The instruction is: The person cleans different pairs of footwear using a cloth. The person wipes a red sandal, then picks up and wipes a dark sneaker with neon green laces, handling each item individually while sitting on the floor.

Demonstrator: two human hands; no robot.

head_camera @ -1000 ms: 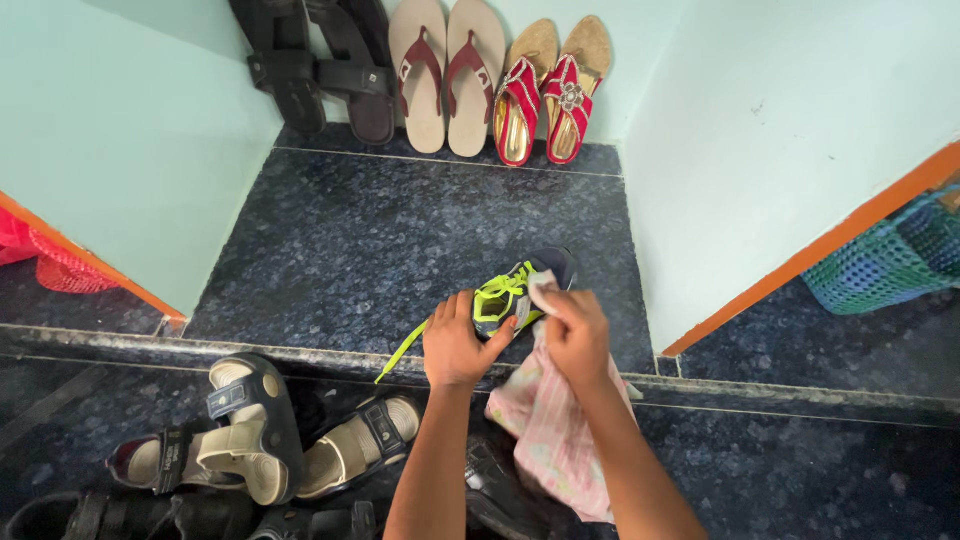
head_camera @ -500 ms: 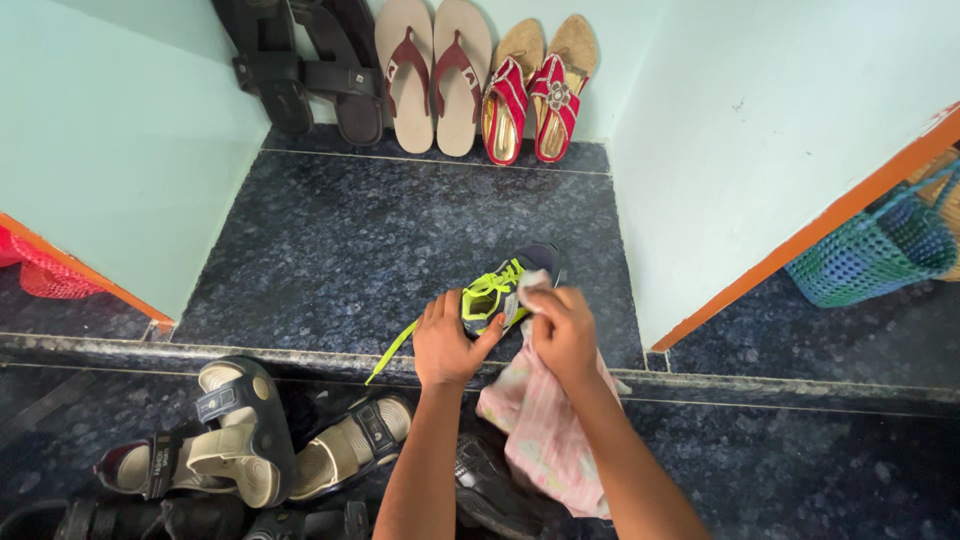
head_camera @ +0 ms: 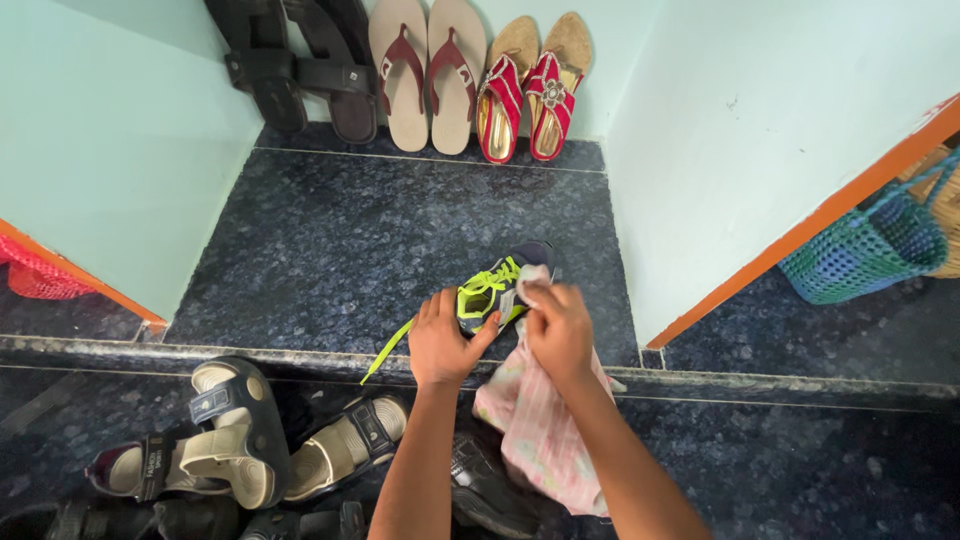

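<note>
In the head view, a small dark sneaker (head_camera: 505,285) with neon yellow-green laces sat on the dark speckled stone floor (head_camera: 380,240) of a narrow alcove, just beyond the raised stone step (head_camera: 780,385) that crossed the frame. The left hand (head_camera: 445,340) was closed around the sneaker's near end, thumb on the side towards the other hand and fingers wrapped over the heel. One loose lace trailed from the sneaker back over the step, to the left of that hand. The right hand (head_camera: 560,330) was clenched on a pink patterned cloth (head_camera: 540,430), pressing a bunched corner of it against the sneaker's upper beside the laces; the remainder of the cloth hung down from the hand, across the step, towards the person.

Well beyond the sneaker, against the alcove's back wall, footwear stood propped in a row: a pair of black sandals (head_camera: 300,65) farthest left, tan flip-flops with maroon straps (head_camera: 428,70) in the middle, and red-and-gold sandals (head_camera: 525,85) on the right. Pale green walls (head_camera: 120,140) with orange edging flanked the sneaker on both sides.

On the near side of the step, left of the sneaker, lay beige-and-navy strap sandals (head_camera: 235,435), with black footwear (head_camera: 490,490) under the forearms. Far right of the sneaker, past the wall's edge, a green-and-blue woven basket (head_camera: 865,250) rested on the floor. A red mesh item (head_camera: 30,275) showed at the far left.
</note>
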